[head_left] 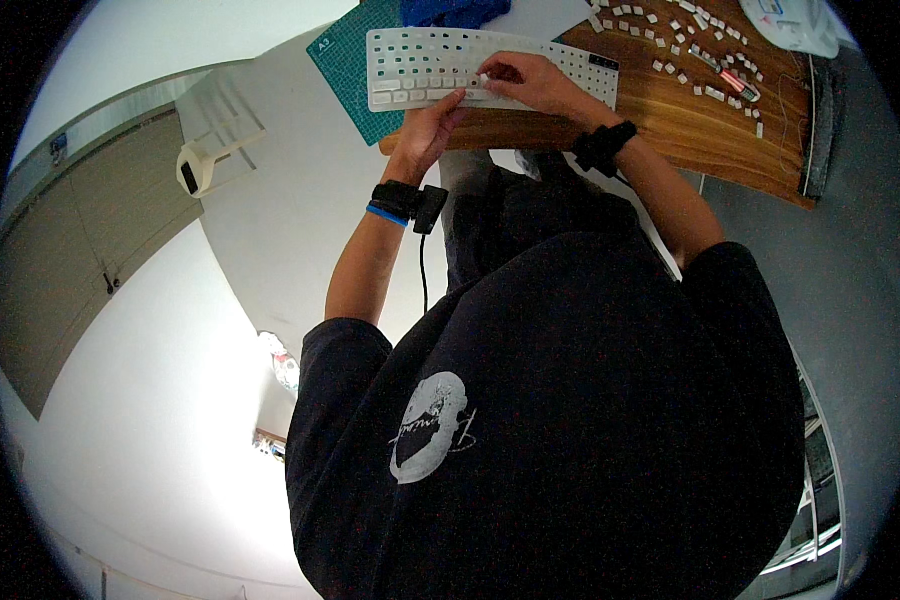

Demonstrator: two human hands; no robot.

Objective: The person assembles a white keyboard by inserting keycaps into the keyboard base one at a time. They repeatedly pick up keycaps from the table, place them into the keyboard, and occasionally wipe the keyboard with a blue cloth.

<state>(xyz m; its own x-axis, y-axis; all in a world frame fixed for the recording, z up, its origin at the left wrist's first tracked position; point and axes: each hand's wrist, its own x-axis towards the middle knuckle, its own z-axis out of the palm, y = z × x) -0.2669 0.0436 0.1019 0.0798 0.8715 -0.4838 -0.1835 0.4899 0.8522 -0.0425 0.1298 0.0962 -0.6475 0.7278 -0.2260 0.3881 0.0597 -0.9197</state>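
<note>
A white keyboard [400,52] lies at the desk's near edge, partly over a green cutting mat [355,62]. White keycaps fill part of its near left rows; rows of open switch positions show elsewhere. My left hand [432,130] grips the keyboard's near edge, thumb on top, the other fingers mostly hidden below. Above the middle of the board, my right hand [533,82] is closed in a pinch, with a small white keycap [484,77] at its fingertips. Whether that keycap touches the board I cannot tell.
Many loose white keycaps [660,42] are scattered over the wooden desk [660,125] at the right. Among them lies a red and silver pen-like tool [738,82]. A blue cloth [455,12] sits behind the keyboard, and a clear plastic bag [795,25] at the far right.
</note>
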